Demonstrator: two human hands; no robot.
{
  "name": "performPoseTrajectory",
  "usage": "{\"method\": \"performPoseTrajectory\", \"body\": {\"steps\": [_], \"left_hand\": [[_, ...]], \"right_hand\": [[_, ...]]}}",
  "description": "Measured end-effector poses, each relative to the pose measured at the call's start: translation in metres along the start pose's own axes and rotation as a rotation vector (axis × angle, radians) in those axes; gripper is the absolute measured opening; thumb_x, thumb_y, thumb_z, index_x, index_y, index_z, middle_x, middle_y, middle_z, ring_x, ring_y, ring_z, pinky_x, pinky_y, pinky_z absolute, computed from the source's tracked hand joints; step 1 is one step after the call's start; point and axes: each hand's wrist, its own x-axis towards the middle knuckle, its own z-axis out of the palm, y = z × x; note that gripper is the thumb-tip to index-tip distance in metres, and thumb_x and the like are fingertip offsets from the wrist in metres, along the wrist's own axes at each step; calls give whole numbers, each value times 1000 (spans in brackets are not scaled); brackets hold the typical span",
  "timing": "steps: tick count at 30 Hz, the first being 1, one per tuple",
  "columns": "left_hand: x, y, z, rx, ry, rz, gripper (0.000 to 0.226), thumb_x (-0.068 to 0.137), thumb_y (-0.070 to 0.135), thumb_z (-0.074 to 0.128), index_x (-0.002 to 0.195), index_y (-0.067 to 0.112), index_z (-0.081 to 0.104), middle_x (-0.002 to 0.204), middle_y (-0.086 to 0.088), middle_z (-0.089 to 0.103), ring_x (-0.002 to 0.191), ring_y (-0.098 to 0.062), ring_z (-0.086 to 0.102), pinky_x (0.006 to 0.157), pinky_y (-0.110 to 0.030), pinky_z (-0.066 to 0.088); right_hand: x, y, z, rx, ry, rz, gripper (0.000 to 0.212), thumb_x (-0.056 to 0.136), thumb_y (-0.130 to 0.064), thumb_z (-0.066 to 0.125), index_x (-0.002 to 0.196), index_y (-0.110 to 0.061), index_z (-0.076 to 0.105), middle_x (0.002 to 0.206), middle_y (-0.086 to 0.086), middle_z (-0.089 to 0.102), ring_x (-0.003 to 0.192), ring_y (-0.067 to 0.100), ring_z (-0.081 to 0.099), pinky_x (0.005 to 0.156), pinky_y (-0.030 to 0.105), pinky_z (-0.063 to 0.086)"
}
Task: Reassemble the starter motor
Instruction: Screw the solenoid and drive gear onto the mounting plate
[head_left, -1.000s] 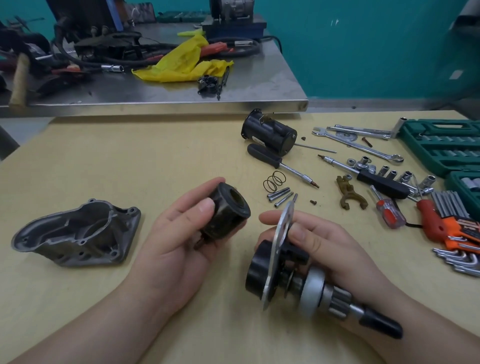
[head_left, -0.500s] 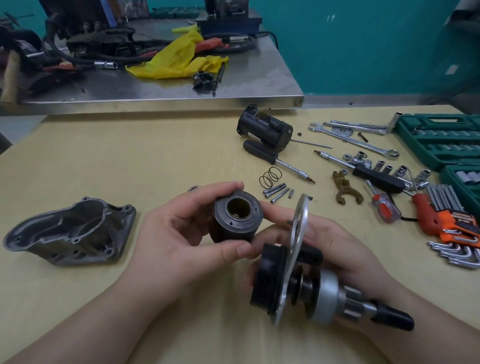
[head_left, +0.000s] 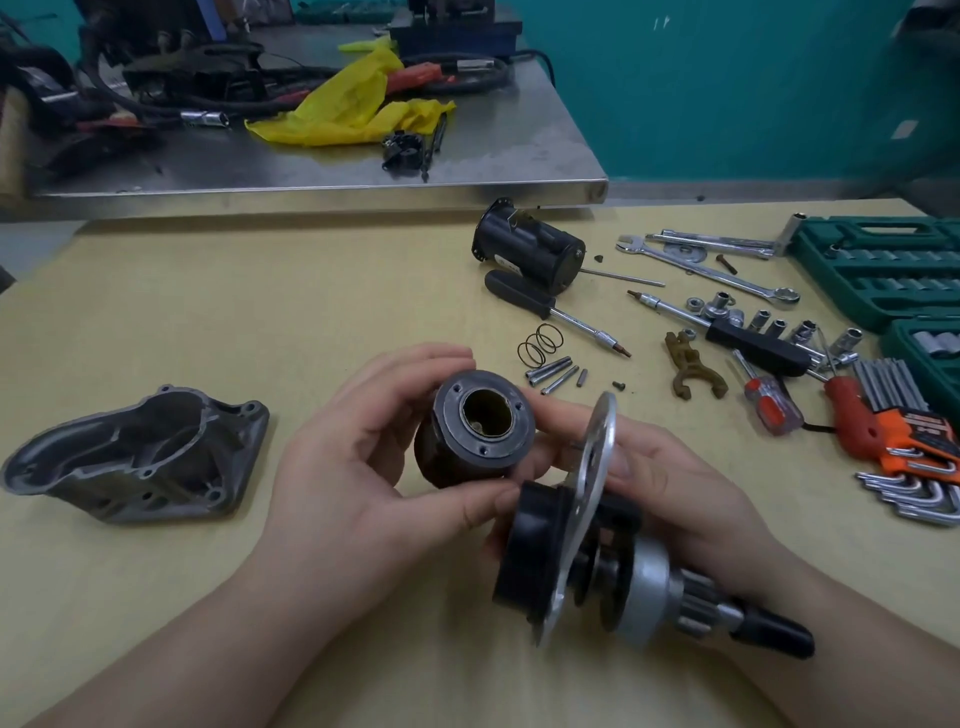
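Between both hands, above table (head_left: 156, 291): left hand (head_left: 353, 467) grips hollow black cylinder (head_left: 475, 428), open end up; right hand (head_left: 670, 483) grips shaft assembly (head_left: 582, 561). Advice: line bore with plate before seating.

No legible text anywhere. Pale lettering on the orange hex-key holder (head_left: 919, 439) at the right edge — too blurred to read. Small white label on the black motor housing (head_left: 530, 253) at the back of the table — likewise unreadable.
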Motion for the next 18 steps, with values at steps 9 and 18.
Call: {"method": "performPoseTrajectory", "body": {"steps": [9, 18], "left_hand": [[3, 3, 15, -256, -95, -333, 59, 89, 45, 74, 134, 16, 47, 111, -23, 77, 87, -43, 75, 69, -41, 61], [12, -8, 14, -764, 127, -688, 44, 93, 34, 62, 129, 11, 73, 122, -27, 72, 98, -33, 71, 88, -48, 61]], "right_hand": [[0, 5, -6, 268, 8, 175, 60, 89, -39, 78, 139, -8, 67, 111, 10, 74, 103, 25, 73, 111, 54, 45], [4, 1, -6, 159, 252, 224, 58, 86, -43, 67, 131, -6, 73, 110, 19, 73, 100, 34, 74, 111, 68, 41]]}}
